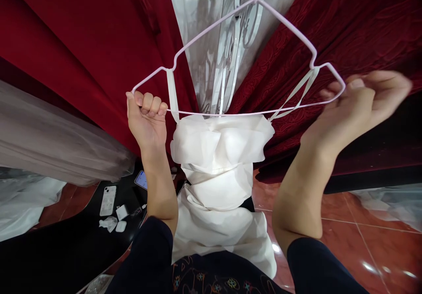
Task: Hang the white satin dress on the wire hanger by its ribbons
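A pale pink hanger [283, 18] is held up before me, its hook end cut off by the top edge. From its notches hang thin straps of a white ruffled dress [214, 144], which drapes down towards my lap. My left hand [147, 118] is closed round the hanger's lower left corner. At the lower right corner is my right hand [352, 103], slightly blurred; some fingertips are behind the hanger, the other fingers stretch out to the right.
Dark red curtains [108, 34] hang on both sides, with a white metal frame [232, 61] between them. At the lower left, a black table [62, 237] bears a phone [107, 201], a charger [121, 212] and crumpled tissue [108, 224]. Red floor tiles [389, 250] show at right.
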`<move>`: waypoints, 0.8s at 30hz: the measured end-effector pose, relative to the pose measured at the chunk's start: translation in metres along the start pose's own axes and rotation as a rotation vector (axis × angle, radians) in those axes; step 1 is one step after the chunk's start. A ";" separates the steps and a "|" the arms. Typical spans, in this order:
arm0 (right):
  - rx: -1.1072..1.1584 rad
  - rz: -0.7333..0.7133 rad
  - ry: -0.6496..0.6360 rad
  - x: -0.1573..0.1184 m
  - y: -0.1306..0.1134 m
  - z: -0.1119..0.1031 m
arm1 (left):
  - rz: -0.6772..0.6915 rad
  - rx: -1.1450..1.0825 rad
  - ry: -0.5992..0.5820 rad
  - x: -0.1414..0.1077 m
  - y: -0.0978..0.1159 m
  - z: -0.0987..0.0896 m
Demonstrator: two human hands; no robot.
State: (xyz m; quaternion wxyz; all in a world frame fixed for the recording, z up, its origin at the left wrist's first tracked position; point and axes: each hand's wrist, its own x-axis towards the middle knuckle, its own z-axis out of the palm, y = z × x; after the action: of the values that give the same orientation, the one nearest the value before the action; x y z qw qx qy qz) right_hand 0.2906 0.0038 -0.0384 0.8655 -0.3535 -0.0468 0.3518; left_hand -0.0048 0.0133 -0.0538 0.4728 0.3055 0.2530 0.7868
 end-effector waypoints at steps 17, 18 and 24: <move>0.100 0.069 -0.499 0.008 0.040 -0.029 | 0.091 0.548 -0.093 -0.029 -0.029 -0.016; 0.093 0.052 -0.493 0.008 0.040 -0.029 | 0.076 0.652 -0.145 -0.032 -0.025 -0.016; 0.076 0.103 -0.436 0.013 0.035 -0.026 | 0.031 0.565 -0.269 -0.028 0.016 0.006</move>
State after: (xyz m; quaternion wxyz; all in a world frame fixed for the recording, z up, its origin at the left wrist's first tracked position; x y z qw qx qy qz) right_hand 0.2888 0.0148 -0.0822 0.8286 -0.2380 -0.2011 0.4651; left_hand 0.0002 -0.0184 -0.0451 0.3865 0.5298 0.3922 0.6451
